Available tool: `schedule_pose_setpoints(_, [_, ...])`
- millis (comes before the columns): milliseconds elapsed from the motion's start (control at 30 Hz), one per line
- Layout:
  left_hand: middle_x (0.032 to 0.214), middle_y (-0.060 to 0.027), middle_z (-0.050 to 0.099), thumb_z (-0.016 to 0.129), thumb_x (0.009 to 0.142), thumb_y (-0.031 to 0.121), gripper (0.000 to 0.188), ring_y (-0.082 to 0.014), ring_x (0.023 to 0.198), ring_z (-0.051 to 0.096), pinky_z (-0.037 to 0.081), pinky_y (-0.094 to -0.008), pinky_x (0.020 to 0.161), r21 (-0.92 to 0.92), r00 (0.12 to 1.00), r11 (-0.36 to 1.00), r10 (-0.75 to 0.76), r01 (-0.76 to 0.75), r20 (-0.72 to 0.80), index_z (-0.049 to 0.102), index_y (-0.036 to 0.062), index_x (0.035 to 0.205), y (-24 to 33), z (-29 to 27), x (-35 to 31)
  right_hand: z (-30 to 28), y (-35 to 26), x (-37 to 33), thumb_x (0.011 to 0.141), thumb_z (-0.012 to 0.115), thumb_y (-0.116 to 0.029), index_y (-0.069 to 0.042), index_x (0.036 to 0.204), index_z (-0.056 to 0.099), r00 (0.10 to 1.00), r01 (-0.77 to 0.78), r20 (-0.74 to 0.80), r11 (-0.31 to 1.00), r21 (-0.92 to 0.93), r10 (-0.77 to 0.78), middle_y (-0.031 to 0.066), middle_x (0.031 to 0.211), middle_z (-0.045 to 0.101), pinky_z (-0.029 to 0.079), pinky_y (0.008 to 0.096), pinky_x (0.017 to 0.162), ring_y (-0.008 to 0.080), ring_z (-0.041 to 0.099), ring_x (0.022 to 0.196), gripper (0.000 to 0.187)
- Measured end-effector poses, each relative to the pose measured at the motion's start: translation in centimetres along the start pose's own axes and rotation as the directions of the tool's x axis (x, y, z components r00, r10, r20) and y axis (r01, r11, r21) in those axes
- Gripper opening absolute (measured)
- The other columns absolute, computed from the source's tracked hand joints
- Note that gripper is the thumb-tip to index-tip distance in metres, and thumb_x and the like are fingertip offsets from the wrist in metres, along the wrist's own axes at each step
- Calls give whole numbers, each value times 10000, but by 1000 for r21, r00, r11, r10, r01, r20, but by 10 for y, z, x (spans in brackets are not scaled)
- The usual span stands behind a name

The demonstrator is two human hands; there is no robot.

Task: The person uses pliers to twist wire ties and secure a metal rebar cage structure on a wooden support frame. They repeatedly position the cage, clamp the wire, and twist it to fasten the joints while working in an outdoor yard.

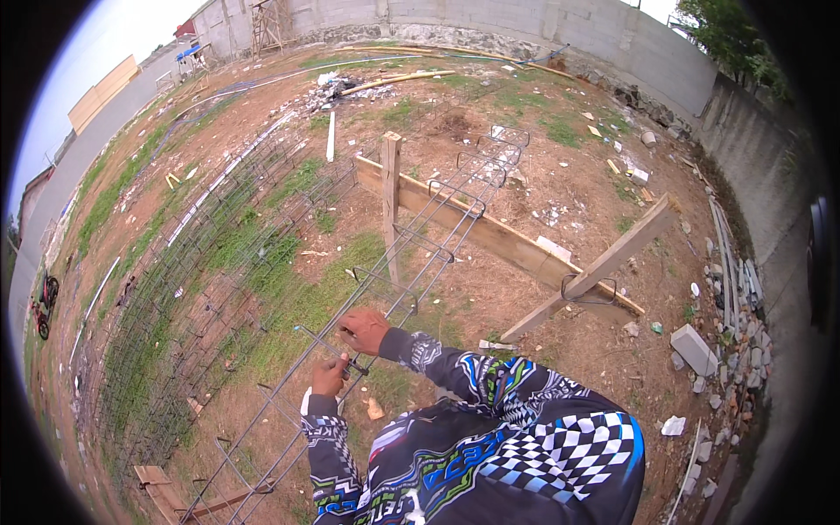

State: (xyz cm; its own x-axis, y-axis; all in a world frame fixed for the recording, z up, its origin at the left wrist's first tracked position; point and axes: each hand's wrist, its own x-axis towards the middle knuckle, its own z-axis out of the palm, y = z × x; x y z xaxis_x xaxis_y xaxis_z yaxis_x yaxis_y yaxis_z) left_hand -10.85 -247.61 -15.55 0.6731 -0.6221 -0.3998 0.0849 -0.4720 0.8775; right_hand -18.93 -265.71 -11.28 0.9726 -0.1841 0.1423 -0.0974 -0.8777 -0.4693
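A long rebar cage (437,229) of thin steel bars and square stirrups lies slanted across a wooden trestle (390,188). My right hand (363,329) is closed on an upper bar of the cage, next to a stirrup (385,293). My left hand (329,376) sits just below it, gripping a lower bar where a stirrup crosses; whether it also holds a small tool I cannot tell. Both arms wear patterned long sleeves.
Several finished rebar cages (201,289) lie on the grass to the left. A long plank (499,236) and a slanted wooden brace (604,262) stand to the right. Concrete blocks and rubble (713,350) line the grey wall (612,44).
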Motion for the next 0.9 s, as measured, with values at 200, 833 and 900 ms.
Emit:
schedule_pose_setpoints(200, [564,-1,572,665,908,426,393,-55,415,422,284,-240,393,-51,1000,999,2,-1,27,706,51,799,-12,4,9,62,7,-100,855,593,-196,-86,1191,630,974,121,-186,991,-57,-129,158,1353,497,307,492,1100,332,416,1311,356])
schedule_pose_setpoints(833, [570,21,537,691,896,399,398,-53,475,384,271,-265,436,-121,998,991,66,-64,14,703,33,741,-6,4,-4,33,45,-58,804,609,-104,-106,1137,565,844,531,65,815,-232,-532,94,1000,651,513,402,769,277,651,909,336])
schedule_pose_setpoints(900, [570,18,538,690,899,385,394,-56,485,395,283,-265,446,-97,998,994,44,-39,44,706,19,753,-2,4,-3,15,36,-66,841,606,-138,-97,1120,562,936,339,181,911,-236,-302,107,860,651,515,435,677,310,656,780,285])
